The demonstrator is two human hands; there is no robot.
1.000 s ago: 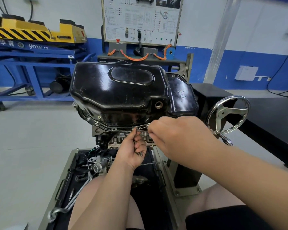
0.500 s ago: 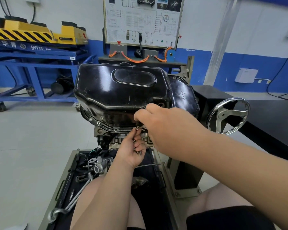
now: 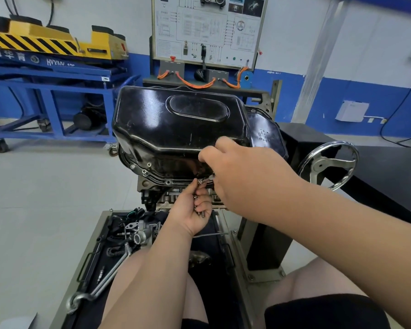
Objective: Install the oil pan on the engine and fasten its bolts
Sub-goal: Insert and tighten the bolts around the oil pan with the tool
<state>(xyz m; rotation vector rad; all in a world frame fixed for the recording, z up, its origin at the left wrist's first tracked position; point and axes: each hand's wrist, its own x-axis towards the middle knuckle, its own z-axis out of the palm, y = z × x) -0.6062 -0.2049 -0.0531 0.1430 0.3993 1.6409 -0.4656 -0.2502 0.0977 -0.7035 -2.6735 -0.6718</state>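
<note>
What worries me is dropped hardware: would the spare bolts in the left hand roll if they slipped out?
Probably: the bolts look small, round, metallic, so likely rigid and roll-prone. Several bunched in the left hand, one could slip.

automotive training workshop, wiring-diagram teaching board (image 3: 209, 29) on the wall, blue lift platform (image 3: 48, 74), engine stand handwheel (image 3: 329, 165)

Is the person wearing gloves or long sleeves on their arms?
No gloves. The left hand and right hand are bare, with no rings, watch or bracelet showing. Both forearms are bare too, with no sleeve in view.
</note>
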